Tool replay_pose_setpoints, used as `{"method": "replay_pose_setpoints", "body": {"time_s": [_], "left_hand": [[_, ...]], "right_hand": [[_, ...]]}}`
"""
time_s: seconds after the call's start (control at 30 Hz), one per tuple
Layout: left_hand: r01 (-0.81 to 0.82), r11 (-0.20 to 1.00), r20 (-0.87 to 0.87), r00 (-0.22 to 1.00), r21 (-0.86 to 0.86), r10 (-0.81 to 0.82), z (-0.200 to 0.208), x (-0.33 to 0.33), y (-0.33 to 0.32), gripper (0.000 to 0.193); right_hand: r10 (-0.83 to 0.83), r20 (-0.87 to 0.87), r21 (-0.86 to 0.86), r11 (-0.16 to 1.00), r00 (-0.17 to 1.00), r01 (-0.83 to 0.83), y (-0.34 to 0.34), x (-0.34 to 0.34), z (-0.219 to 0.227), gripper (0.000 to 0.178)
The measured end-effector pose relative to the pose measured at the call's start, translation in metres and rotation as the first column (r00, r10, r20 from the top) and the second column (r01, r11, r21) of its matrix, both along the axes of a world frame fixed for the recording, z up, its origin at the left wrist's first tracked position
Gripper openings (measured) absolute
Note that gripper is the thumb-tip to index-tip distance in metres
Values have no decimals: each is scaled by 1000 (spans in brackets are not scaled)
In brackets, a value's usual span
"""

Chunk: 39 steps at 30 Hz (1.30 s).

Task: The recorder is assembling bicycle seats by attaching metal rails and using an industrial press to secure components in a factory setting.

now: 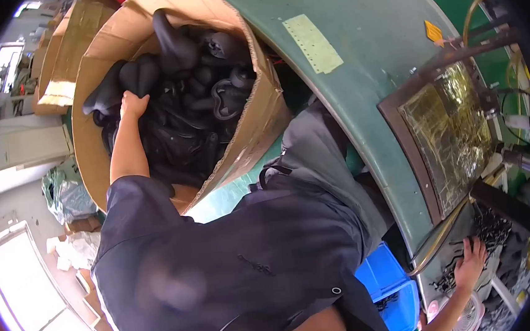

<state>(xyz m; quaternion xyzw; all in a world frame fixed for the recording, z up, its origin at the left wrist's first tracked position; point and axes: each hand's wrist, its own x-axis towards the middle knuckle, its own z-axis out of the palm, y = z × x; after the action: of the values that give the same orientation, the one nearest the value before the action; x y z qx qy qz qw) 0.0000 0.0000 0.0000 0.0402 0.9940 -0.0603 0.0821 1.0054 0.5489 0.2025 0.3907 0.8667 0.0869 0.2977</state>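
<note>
My left hand [132, 105] reaches into a large cardboard box [255, 126] on my left, and its fingers are closed on a black rubber tube [109, 89] near the box's far left side. The box is filled with several more black rubber tubes [201, 102] piled loosely. My right hand [470, 264] is at the lower right with its fingers spread. It rests flat on a heap of small black parts [494, 229] on the worktop. My dark shirt [235, 261] fills the middle of the view.
A green curved worktop [363, 64] runs along the right, carrying a framed plate covered in shiny yellowish film [455, 132]. A blue plastic crate [390, 286] sits below its edge. More cardboard [61, 63] and a plastic bag [65, 193] lie on the floor at the left.
</note>
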Motion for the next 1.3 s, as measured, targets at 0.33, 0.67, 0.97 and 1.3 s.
{"method": "replay_pose_setpoints", "body": {"time_s": [0.33,0.67,0.97,1.3], "left_hand": [[-130,980,-2,991,-152,131,-89,-52,-40,115],[-192,753,64,979,630,196,-6,18,42,68],[732,642,-729,566,229,-385,191,186,203,60],[988,123,-351,149,97,-924,208,405,360,46]], "right_hand": [[-309,-948,-270,906,74,325,-35,-52,17,33],[-409,-898,-292,827,159,480,-36,-149,-2,29],[-303,-602,-35,935,739,354,-15,-200,-15,35],[-410,-911,-378,783,-47,493,-69,-148,-20,28]]}}
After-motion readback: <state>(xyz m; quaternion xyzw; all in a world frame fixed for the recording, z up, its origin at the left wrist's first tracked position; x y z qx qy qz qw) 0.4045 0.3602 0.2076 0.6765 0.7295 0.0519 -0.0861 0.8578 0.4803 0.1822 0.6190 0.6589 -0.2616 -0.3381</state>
